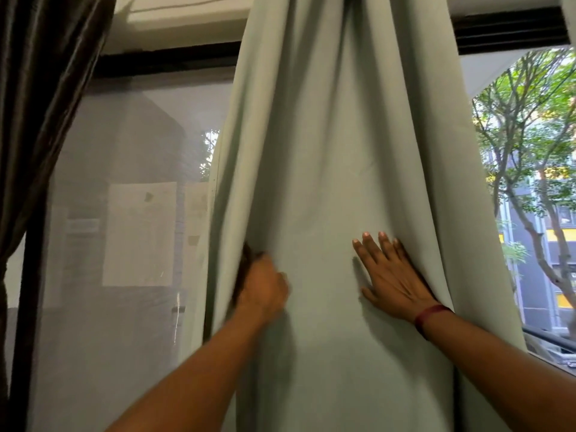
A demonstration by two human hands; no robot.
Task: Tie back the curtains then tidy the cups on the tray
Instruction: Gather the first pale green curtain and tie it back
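A pale green curtain [330, 145] hangs in folds down the middle of the view, in front of a window. My left hand [261, 285] grips a fold near the curtain's left edge, its fingers curled into the cloth and partly hidden by it. My right hand [389, 275] lies flat against the cloth to the right, fingers straight and spread. A dark red band circles the right wrist. No tie-back, tray or cups are in view.
A dark brown curtain [46, 104] hangs at the far left. Between the two curtains a sheer white screen [131, 213] covers the glass. Bare window [536, 182] at the right shows trees and buildings outside. A black window frame [511, 29] runs along the top.
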